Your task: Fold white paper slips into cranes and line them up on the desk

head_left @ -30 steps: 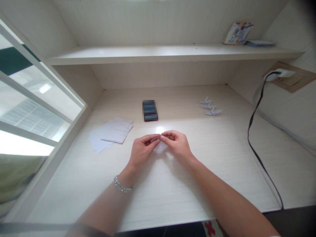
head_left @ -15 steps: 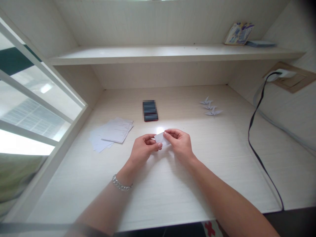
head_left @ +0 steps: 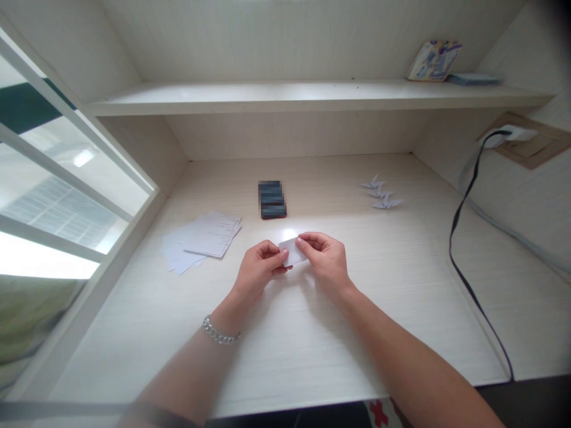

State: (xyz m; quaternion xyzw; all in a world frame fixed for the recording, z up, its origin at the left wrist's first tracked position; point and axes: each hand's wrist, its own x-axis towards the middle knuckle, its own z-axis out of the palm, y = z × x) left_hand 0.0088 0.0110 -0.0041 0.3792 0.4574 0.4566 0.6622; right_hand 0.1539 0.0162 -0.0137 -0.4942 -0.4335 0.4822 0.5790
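Note:
A small white piece of paper is held just above the desk, between my two hands. My left hand pinches its left edge, thumb on top and fingers behind. On the other side, my right hand grips the upper right corner between thumb and fingers. Whether the paper has fold lines is too small to tell. To the left lie several loose sheets of white paper, overlapping in a fanned pile. Folded white paper cranes stand in a short row at the back right.
Beyond my hands lies a dark, pixelated phone-like object. A black cable runs from the wall socket down the desk's right side. Above the desk, a shelf carries a colourful box. A barred window borders the left.
My left thumb has shifted up from the paper's lower edge onto its left face, and more of the paper's front shows. My right hand has hardly moved.

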